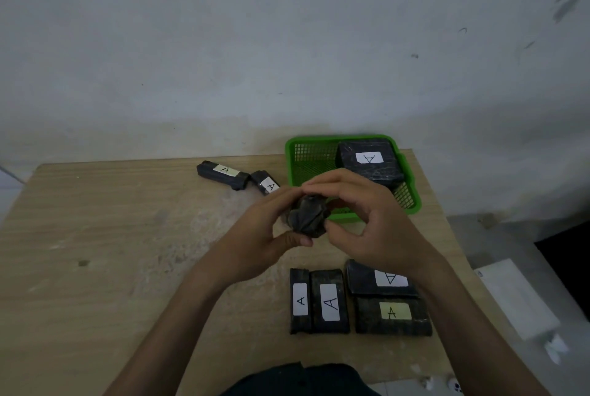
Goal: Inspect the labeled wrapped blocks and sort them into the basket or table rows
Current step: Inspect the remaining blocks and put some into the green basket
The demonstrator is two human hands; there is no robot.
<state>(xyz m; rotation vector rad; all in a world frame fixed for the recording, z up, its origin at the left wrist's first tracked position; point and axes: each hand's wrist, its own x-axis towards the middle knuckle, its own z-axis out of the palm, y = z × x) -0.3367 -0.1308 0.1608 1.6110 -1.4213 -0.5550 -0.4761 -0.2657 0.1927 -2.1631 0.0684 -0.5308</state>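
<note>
A small block in black wrap is raised above the table's middle, and both hands grip it: my left hand from the left, my right hand from the right and above. Its label is hidden. The green mesh basket stands behind, holding a large black block marked A. Two narrow A blocks, one long and one shorter, lie at the back of the table. Near the front lie several more A blocks: a thin one, a wider one, one with a yellow label and one partly under my right wrist.
The wooden table ends just past the basket on the right, where a white box lies on the floor. A pale wall rises directly behind the table's far edge.
</note>
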